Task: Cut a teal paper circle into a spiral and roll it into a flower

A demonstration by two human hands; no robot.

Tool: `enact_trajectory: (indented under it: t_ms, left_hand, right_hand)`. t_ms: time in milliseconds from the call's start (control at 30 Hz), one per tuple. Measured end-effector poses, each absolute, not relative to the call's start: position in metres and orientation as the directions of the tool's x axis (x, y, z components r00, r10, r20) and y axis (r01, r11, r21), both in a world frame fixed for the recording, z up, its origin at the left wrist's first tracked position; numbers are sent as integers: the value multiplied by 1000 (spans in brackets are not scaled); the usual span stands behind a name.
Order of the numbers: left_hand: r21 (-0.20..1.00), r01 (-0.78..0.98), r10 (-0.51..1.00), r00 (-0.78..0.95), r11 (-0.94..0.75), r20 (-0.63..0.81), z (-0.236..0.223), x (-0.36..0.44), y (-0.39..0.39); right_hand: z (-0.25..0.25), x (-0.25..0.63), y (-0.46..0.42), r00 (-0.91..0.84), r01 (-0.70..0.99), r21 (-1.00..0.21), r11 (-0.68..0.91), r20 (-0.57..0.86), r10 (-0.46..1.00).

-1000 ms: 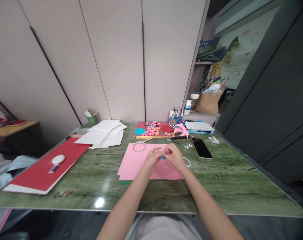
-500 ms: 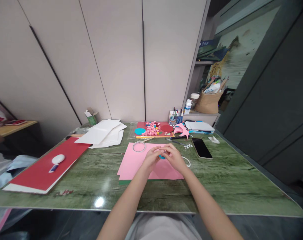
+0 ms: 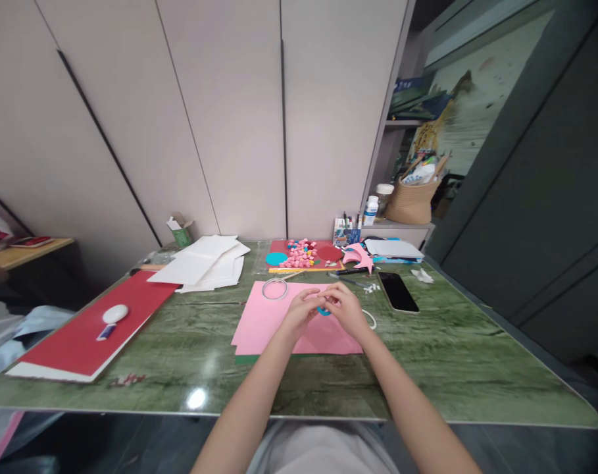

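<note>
My left hand [image 3: 300, 312] and my right hand [image 3: 343, 307] meet above a stack of pink paper [image 3: 262, 326]. Between their closed fingertips shows a small blue piece [image 3: 323, 311], mostly covered by the fingers; its exact kind I cannot make out. A roll of tape [image 3: 275, 289] lies flat on the paper's upper left corner. Beside my right hand, a white ring [image 3: 370, 320] sticks out partly from behind the wrist. Beyond the hands, many small pink balls [image 3: 301, 253] lie heaped on a red sheet, between a blue disc [image 3: 277, 259] and a red disc [image 3: 329, 253].
A phone [image 3: 398, 292] lies to the right, near a crumpled tissue [image 3: 422, 276]. White sheets [image 3: 204, 260] and a red board [image 3: 96, 322] with a white round object [image 3: 116, 314] are on the left. A pink paper offcut [image 3: 358, 257] and a pen box [image 3: 347, 232] stand farther back.
My fingers have shifted slightly around the blue piece, which now shows a little more to the right. Everything else on the table stays in place.
</note>
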State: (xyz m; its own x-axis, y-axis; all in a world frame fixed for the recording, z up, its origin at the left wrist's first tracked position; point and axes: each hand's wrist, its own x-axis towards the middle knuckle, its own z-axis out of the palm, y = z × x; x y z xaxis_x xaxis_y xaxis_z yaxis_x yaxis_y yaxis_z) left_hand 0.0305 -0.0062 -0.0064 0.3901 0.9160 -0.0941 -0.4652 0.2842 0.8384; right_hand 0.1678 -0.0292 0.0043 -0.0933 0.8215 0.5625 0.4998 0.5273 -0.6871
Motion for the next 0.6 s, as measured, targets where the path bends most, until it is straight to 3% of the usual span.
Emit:
enact_trajectory:
  t_ms: [267, 600]
  left_hand:
    - [836, -460, 919, 373, 301, -126, -9, 33, -7]
    - [825, -499, 908, 418, 266, -40, -8, 30, -2]
  right_hand:
    - [6, 166, -29, -73, 524, -689, 501, 550, 832]
    - [9, 170, -30, -174, 398, -794, 460, 427, 887]
